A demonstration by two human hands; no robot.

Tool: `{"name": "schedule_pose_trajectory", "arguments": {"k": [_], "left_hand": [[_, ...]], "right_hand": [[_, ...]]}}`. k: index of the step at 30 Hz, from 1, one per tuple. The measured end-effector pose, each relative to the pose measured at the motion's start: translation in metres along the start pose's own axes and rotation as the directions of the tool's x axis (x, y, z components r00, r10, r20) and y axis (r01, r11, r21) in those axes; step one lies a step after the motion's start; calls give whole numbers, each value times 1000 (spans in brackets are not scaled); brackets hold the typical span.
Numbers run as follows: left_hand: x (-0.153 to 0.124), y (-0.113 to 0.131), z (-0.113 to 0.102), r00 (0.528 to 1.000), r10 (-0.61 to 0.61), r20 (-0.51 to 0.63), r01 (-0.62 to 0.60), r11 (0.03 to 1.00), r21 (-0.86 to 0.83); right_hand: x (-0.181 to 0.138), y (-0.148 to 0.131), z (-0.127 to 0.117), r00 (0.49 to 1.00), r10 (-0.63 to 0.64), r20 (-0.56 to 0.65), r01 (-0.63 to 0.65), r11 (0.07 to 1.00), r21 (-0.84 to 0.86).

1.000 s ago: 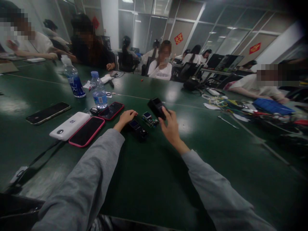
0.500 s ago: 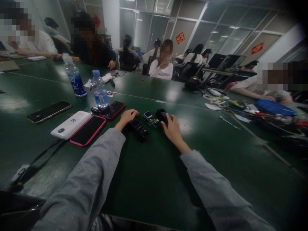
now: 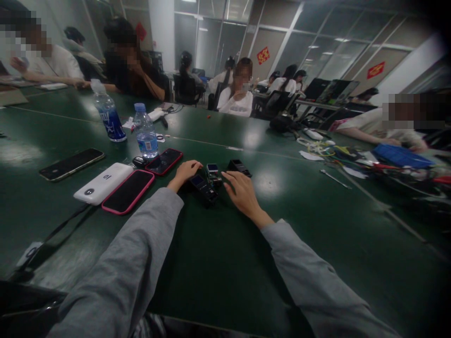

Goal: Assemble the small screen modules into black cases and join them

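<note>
My left hand [image 3: 185, 172] lies on the table with its fingers loosely stretched out, beside a black handheld device [image 3: 202, 188] with a small screen and a few buttons. A small circuit board [image 3: 213, 176] with a little screen stands just behind that device. My right hand [image 3: 243, 195] is open, its fingers apart and pointing at the board's right side; whether a fingertip touches the board I cannot tell. Behind the right fingers sits a second black casing [image 3: 239, 166], partly covered by the hand.
To the left lie a white power bank [image 3: 104, 183], a red-edged phone [image 3: 128, 191], another red-edged phone [image 3: 164, 161] and a dark phone [image 3: 72, 163]. Two bottles stand behind them. A wrench [image 3: 336, 179] and a cable pile [image 3: 352, 159] lie right. Several people sit around.
My right hand has let go of the black casing and moved left and toward me, beside the circuit board. The board has turned and shifted slightly left. My left hand has stayed put.
</note>
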State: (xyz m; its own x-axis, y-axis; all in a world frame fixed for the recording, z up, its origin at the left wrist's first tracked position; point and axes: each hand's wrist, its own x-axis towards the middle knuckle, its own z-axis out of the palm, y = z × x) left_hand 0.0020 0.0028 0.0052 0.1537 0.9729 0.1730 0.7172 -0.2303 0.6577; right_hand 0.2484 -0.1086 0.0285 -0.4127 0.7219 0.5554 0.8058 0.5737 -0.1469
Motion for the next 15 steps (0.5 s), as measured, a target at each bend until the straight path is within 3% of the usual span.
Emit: {"name": "schedule_pose_trajectory", "arguments": {"k": [2, 4, 8, 11, 15], "left_hand": [[0, 0, 0, 1000, -2, 15, 2, 1000, -2], [0, -1, -1, 1000, -4, 26, 5, 1000, -8], [0, -1, -1, 1000, -8, 21, 8, 1000, -18], [0, -1, -1, 1000, -12, 16, 12, 1000, -16], [1, 0, 0, 1000, -1, 9, 1, 1000, -13]], "right_hand": [[-1, 7, 0, 986, 111, -128, -123, 988, -89], [-3, 17, 4, 967, 187, -171, -210, 970, -125], [-6, 28, 14, 984, 176, -30, -179, 978, -105], [-5, 18, 11, 985, 168, -49, -172, 981, -89], [-2, -13, -5, 958, 195, -210, -205, 978, -27]]}}
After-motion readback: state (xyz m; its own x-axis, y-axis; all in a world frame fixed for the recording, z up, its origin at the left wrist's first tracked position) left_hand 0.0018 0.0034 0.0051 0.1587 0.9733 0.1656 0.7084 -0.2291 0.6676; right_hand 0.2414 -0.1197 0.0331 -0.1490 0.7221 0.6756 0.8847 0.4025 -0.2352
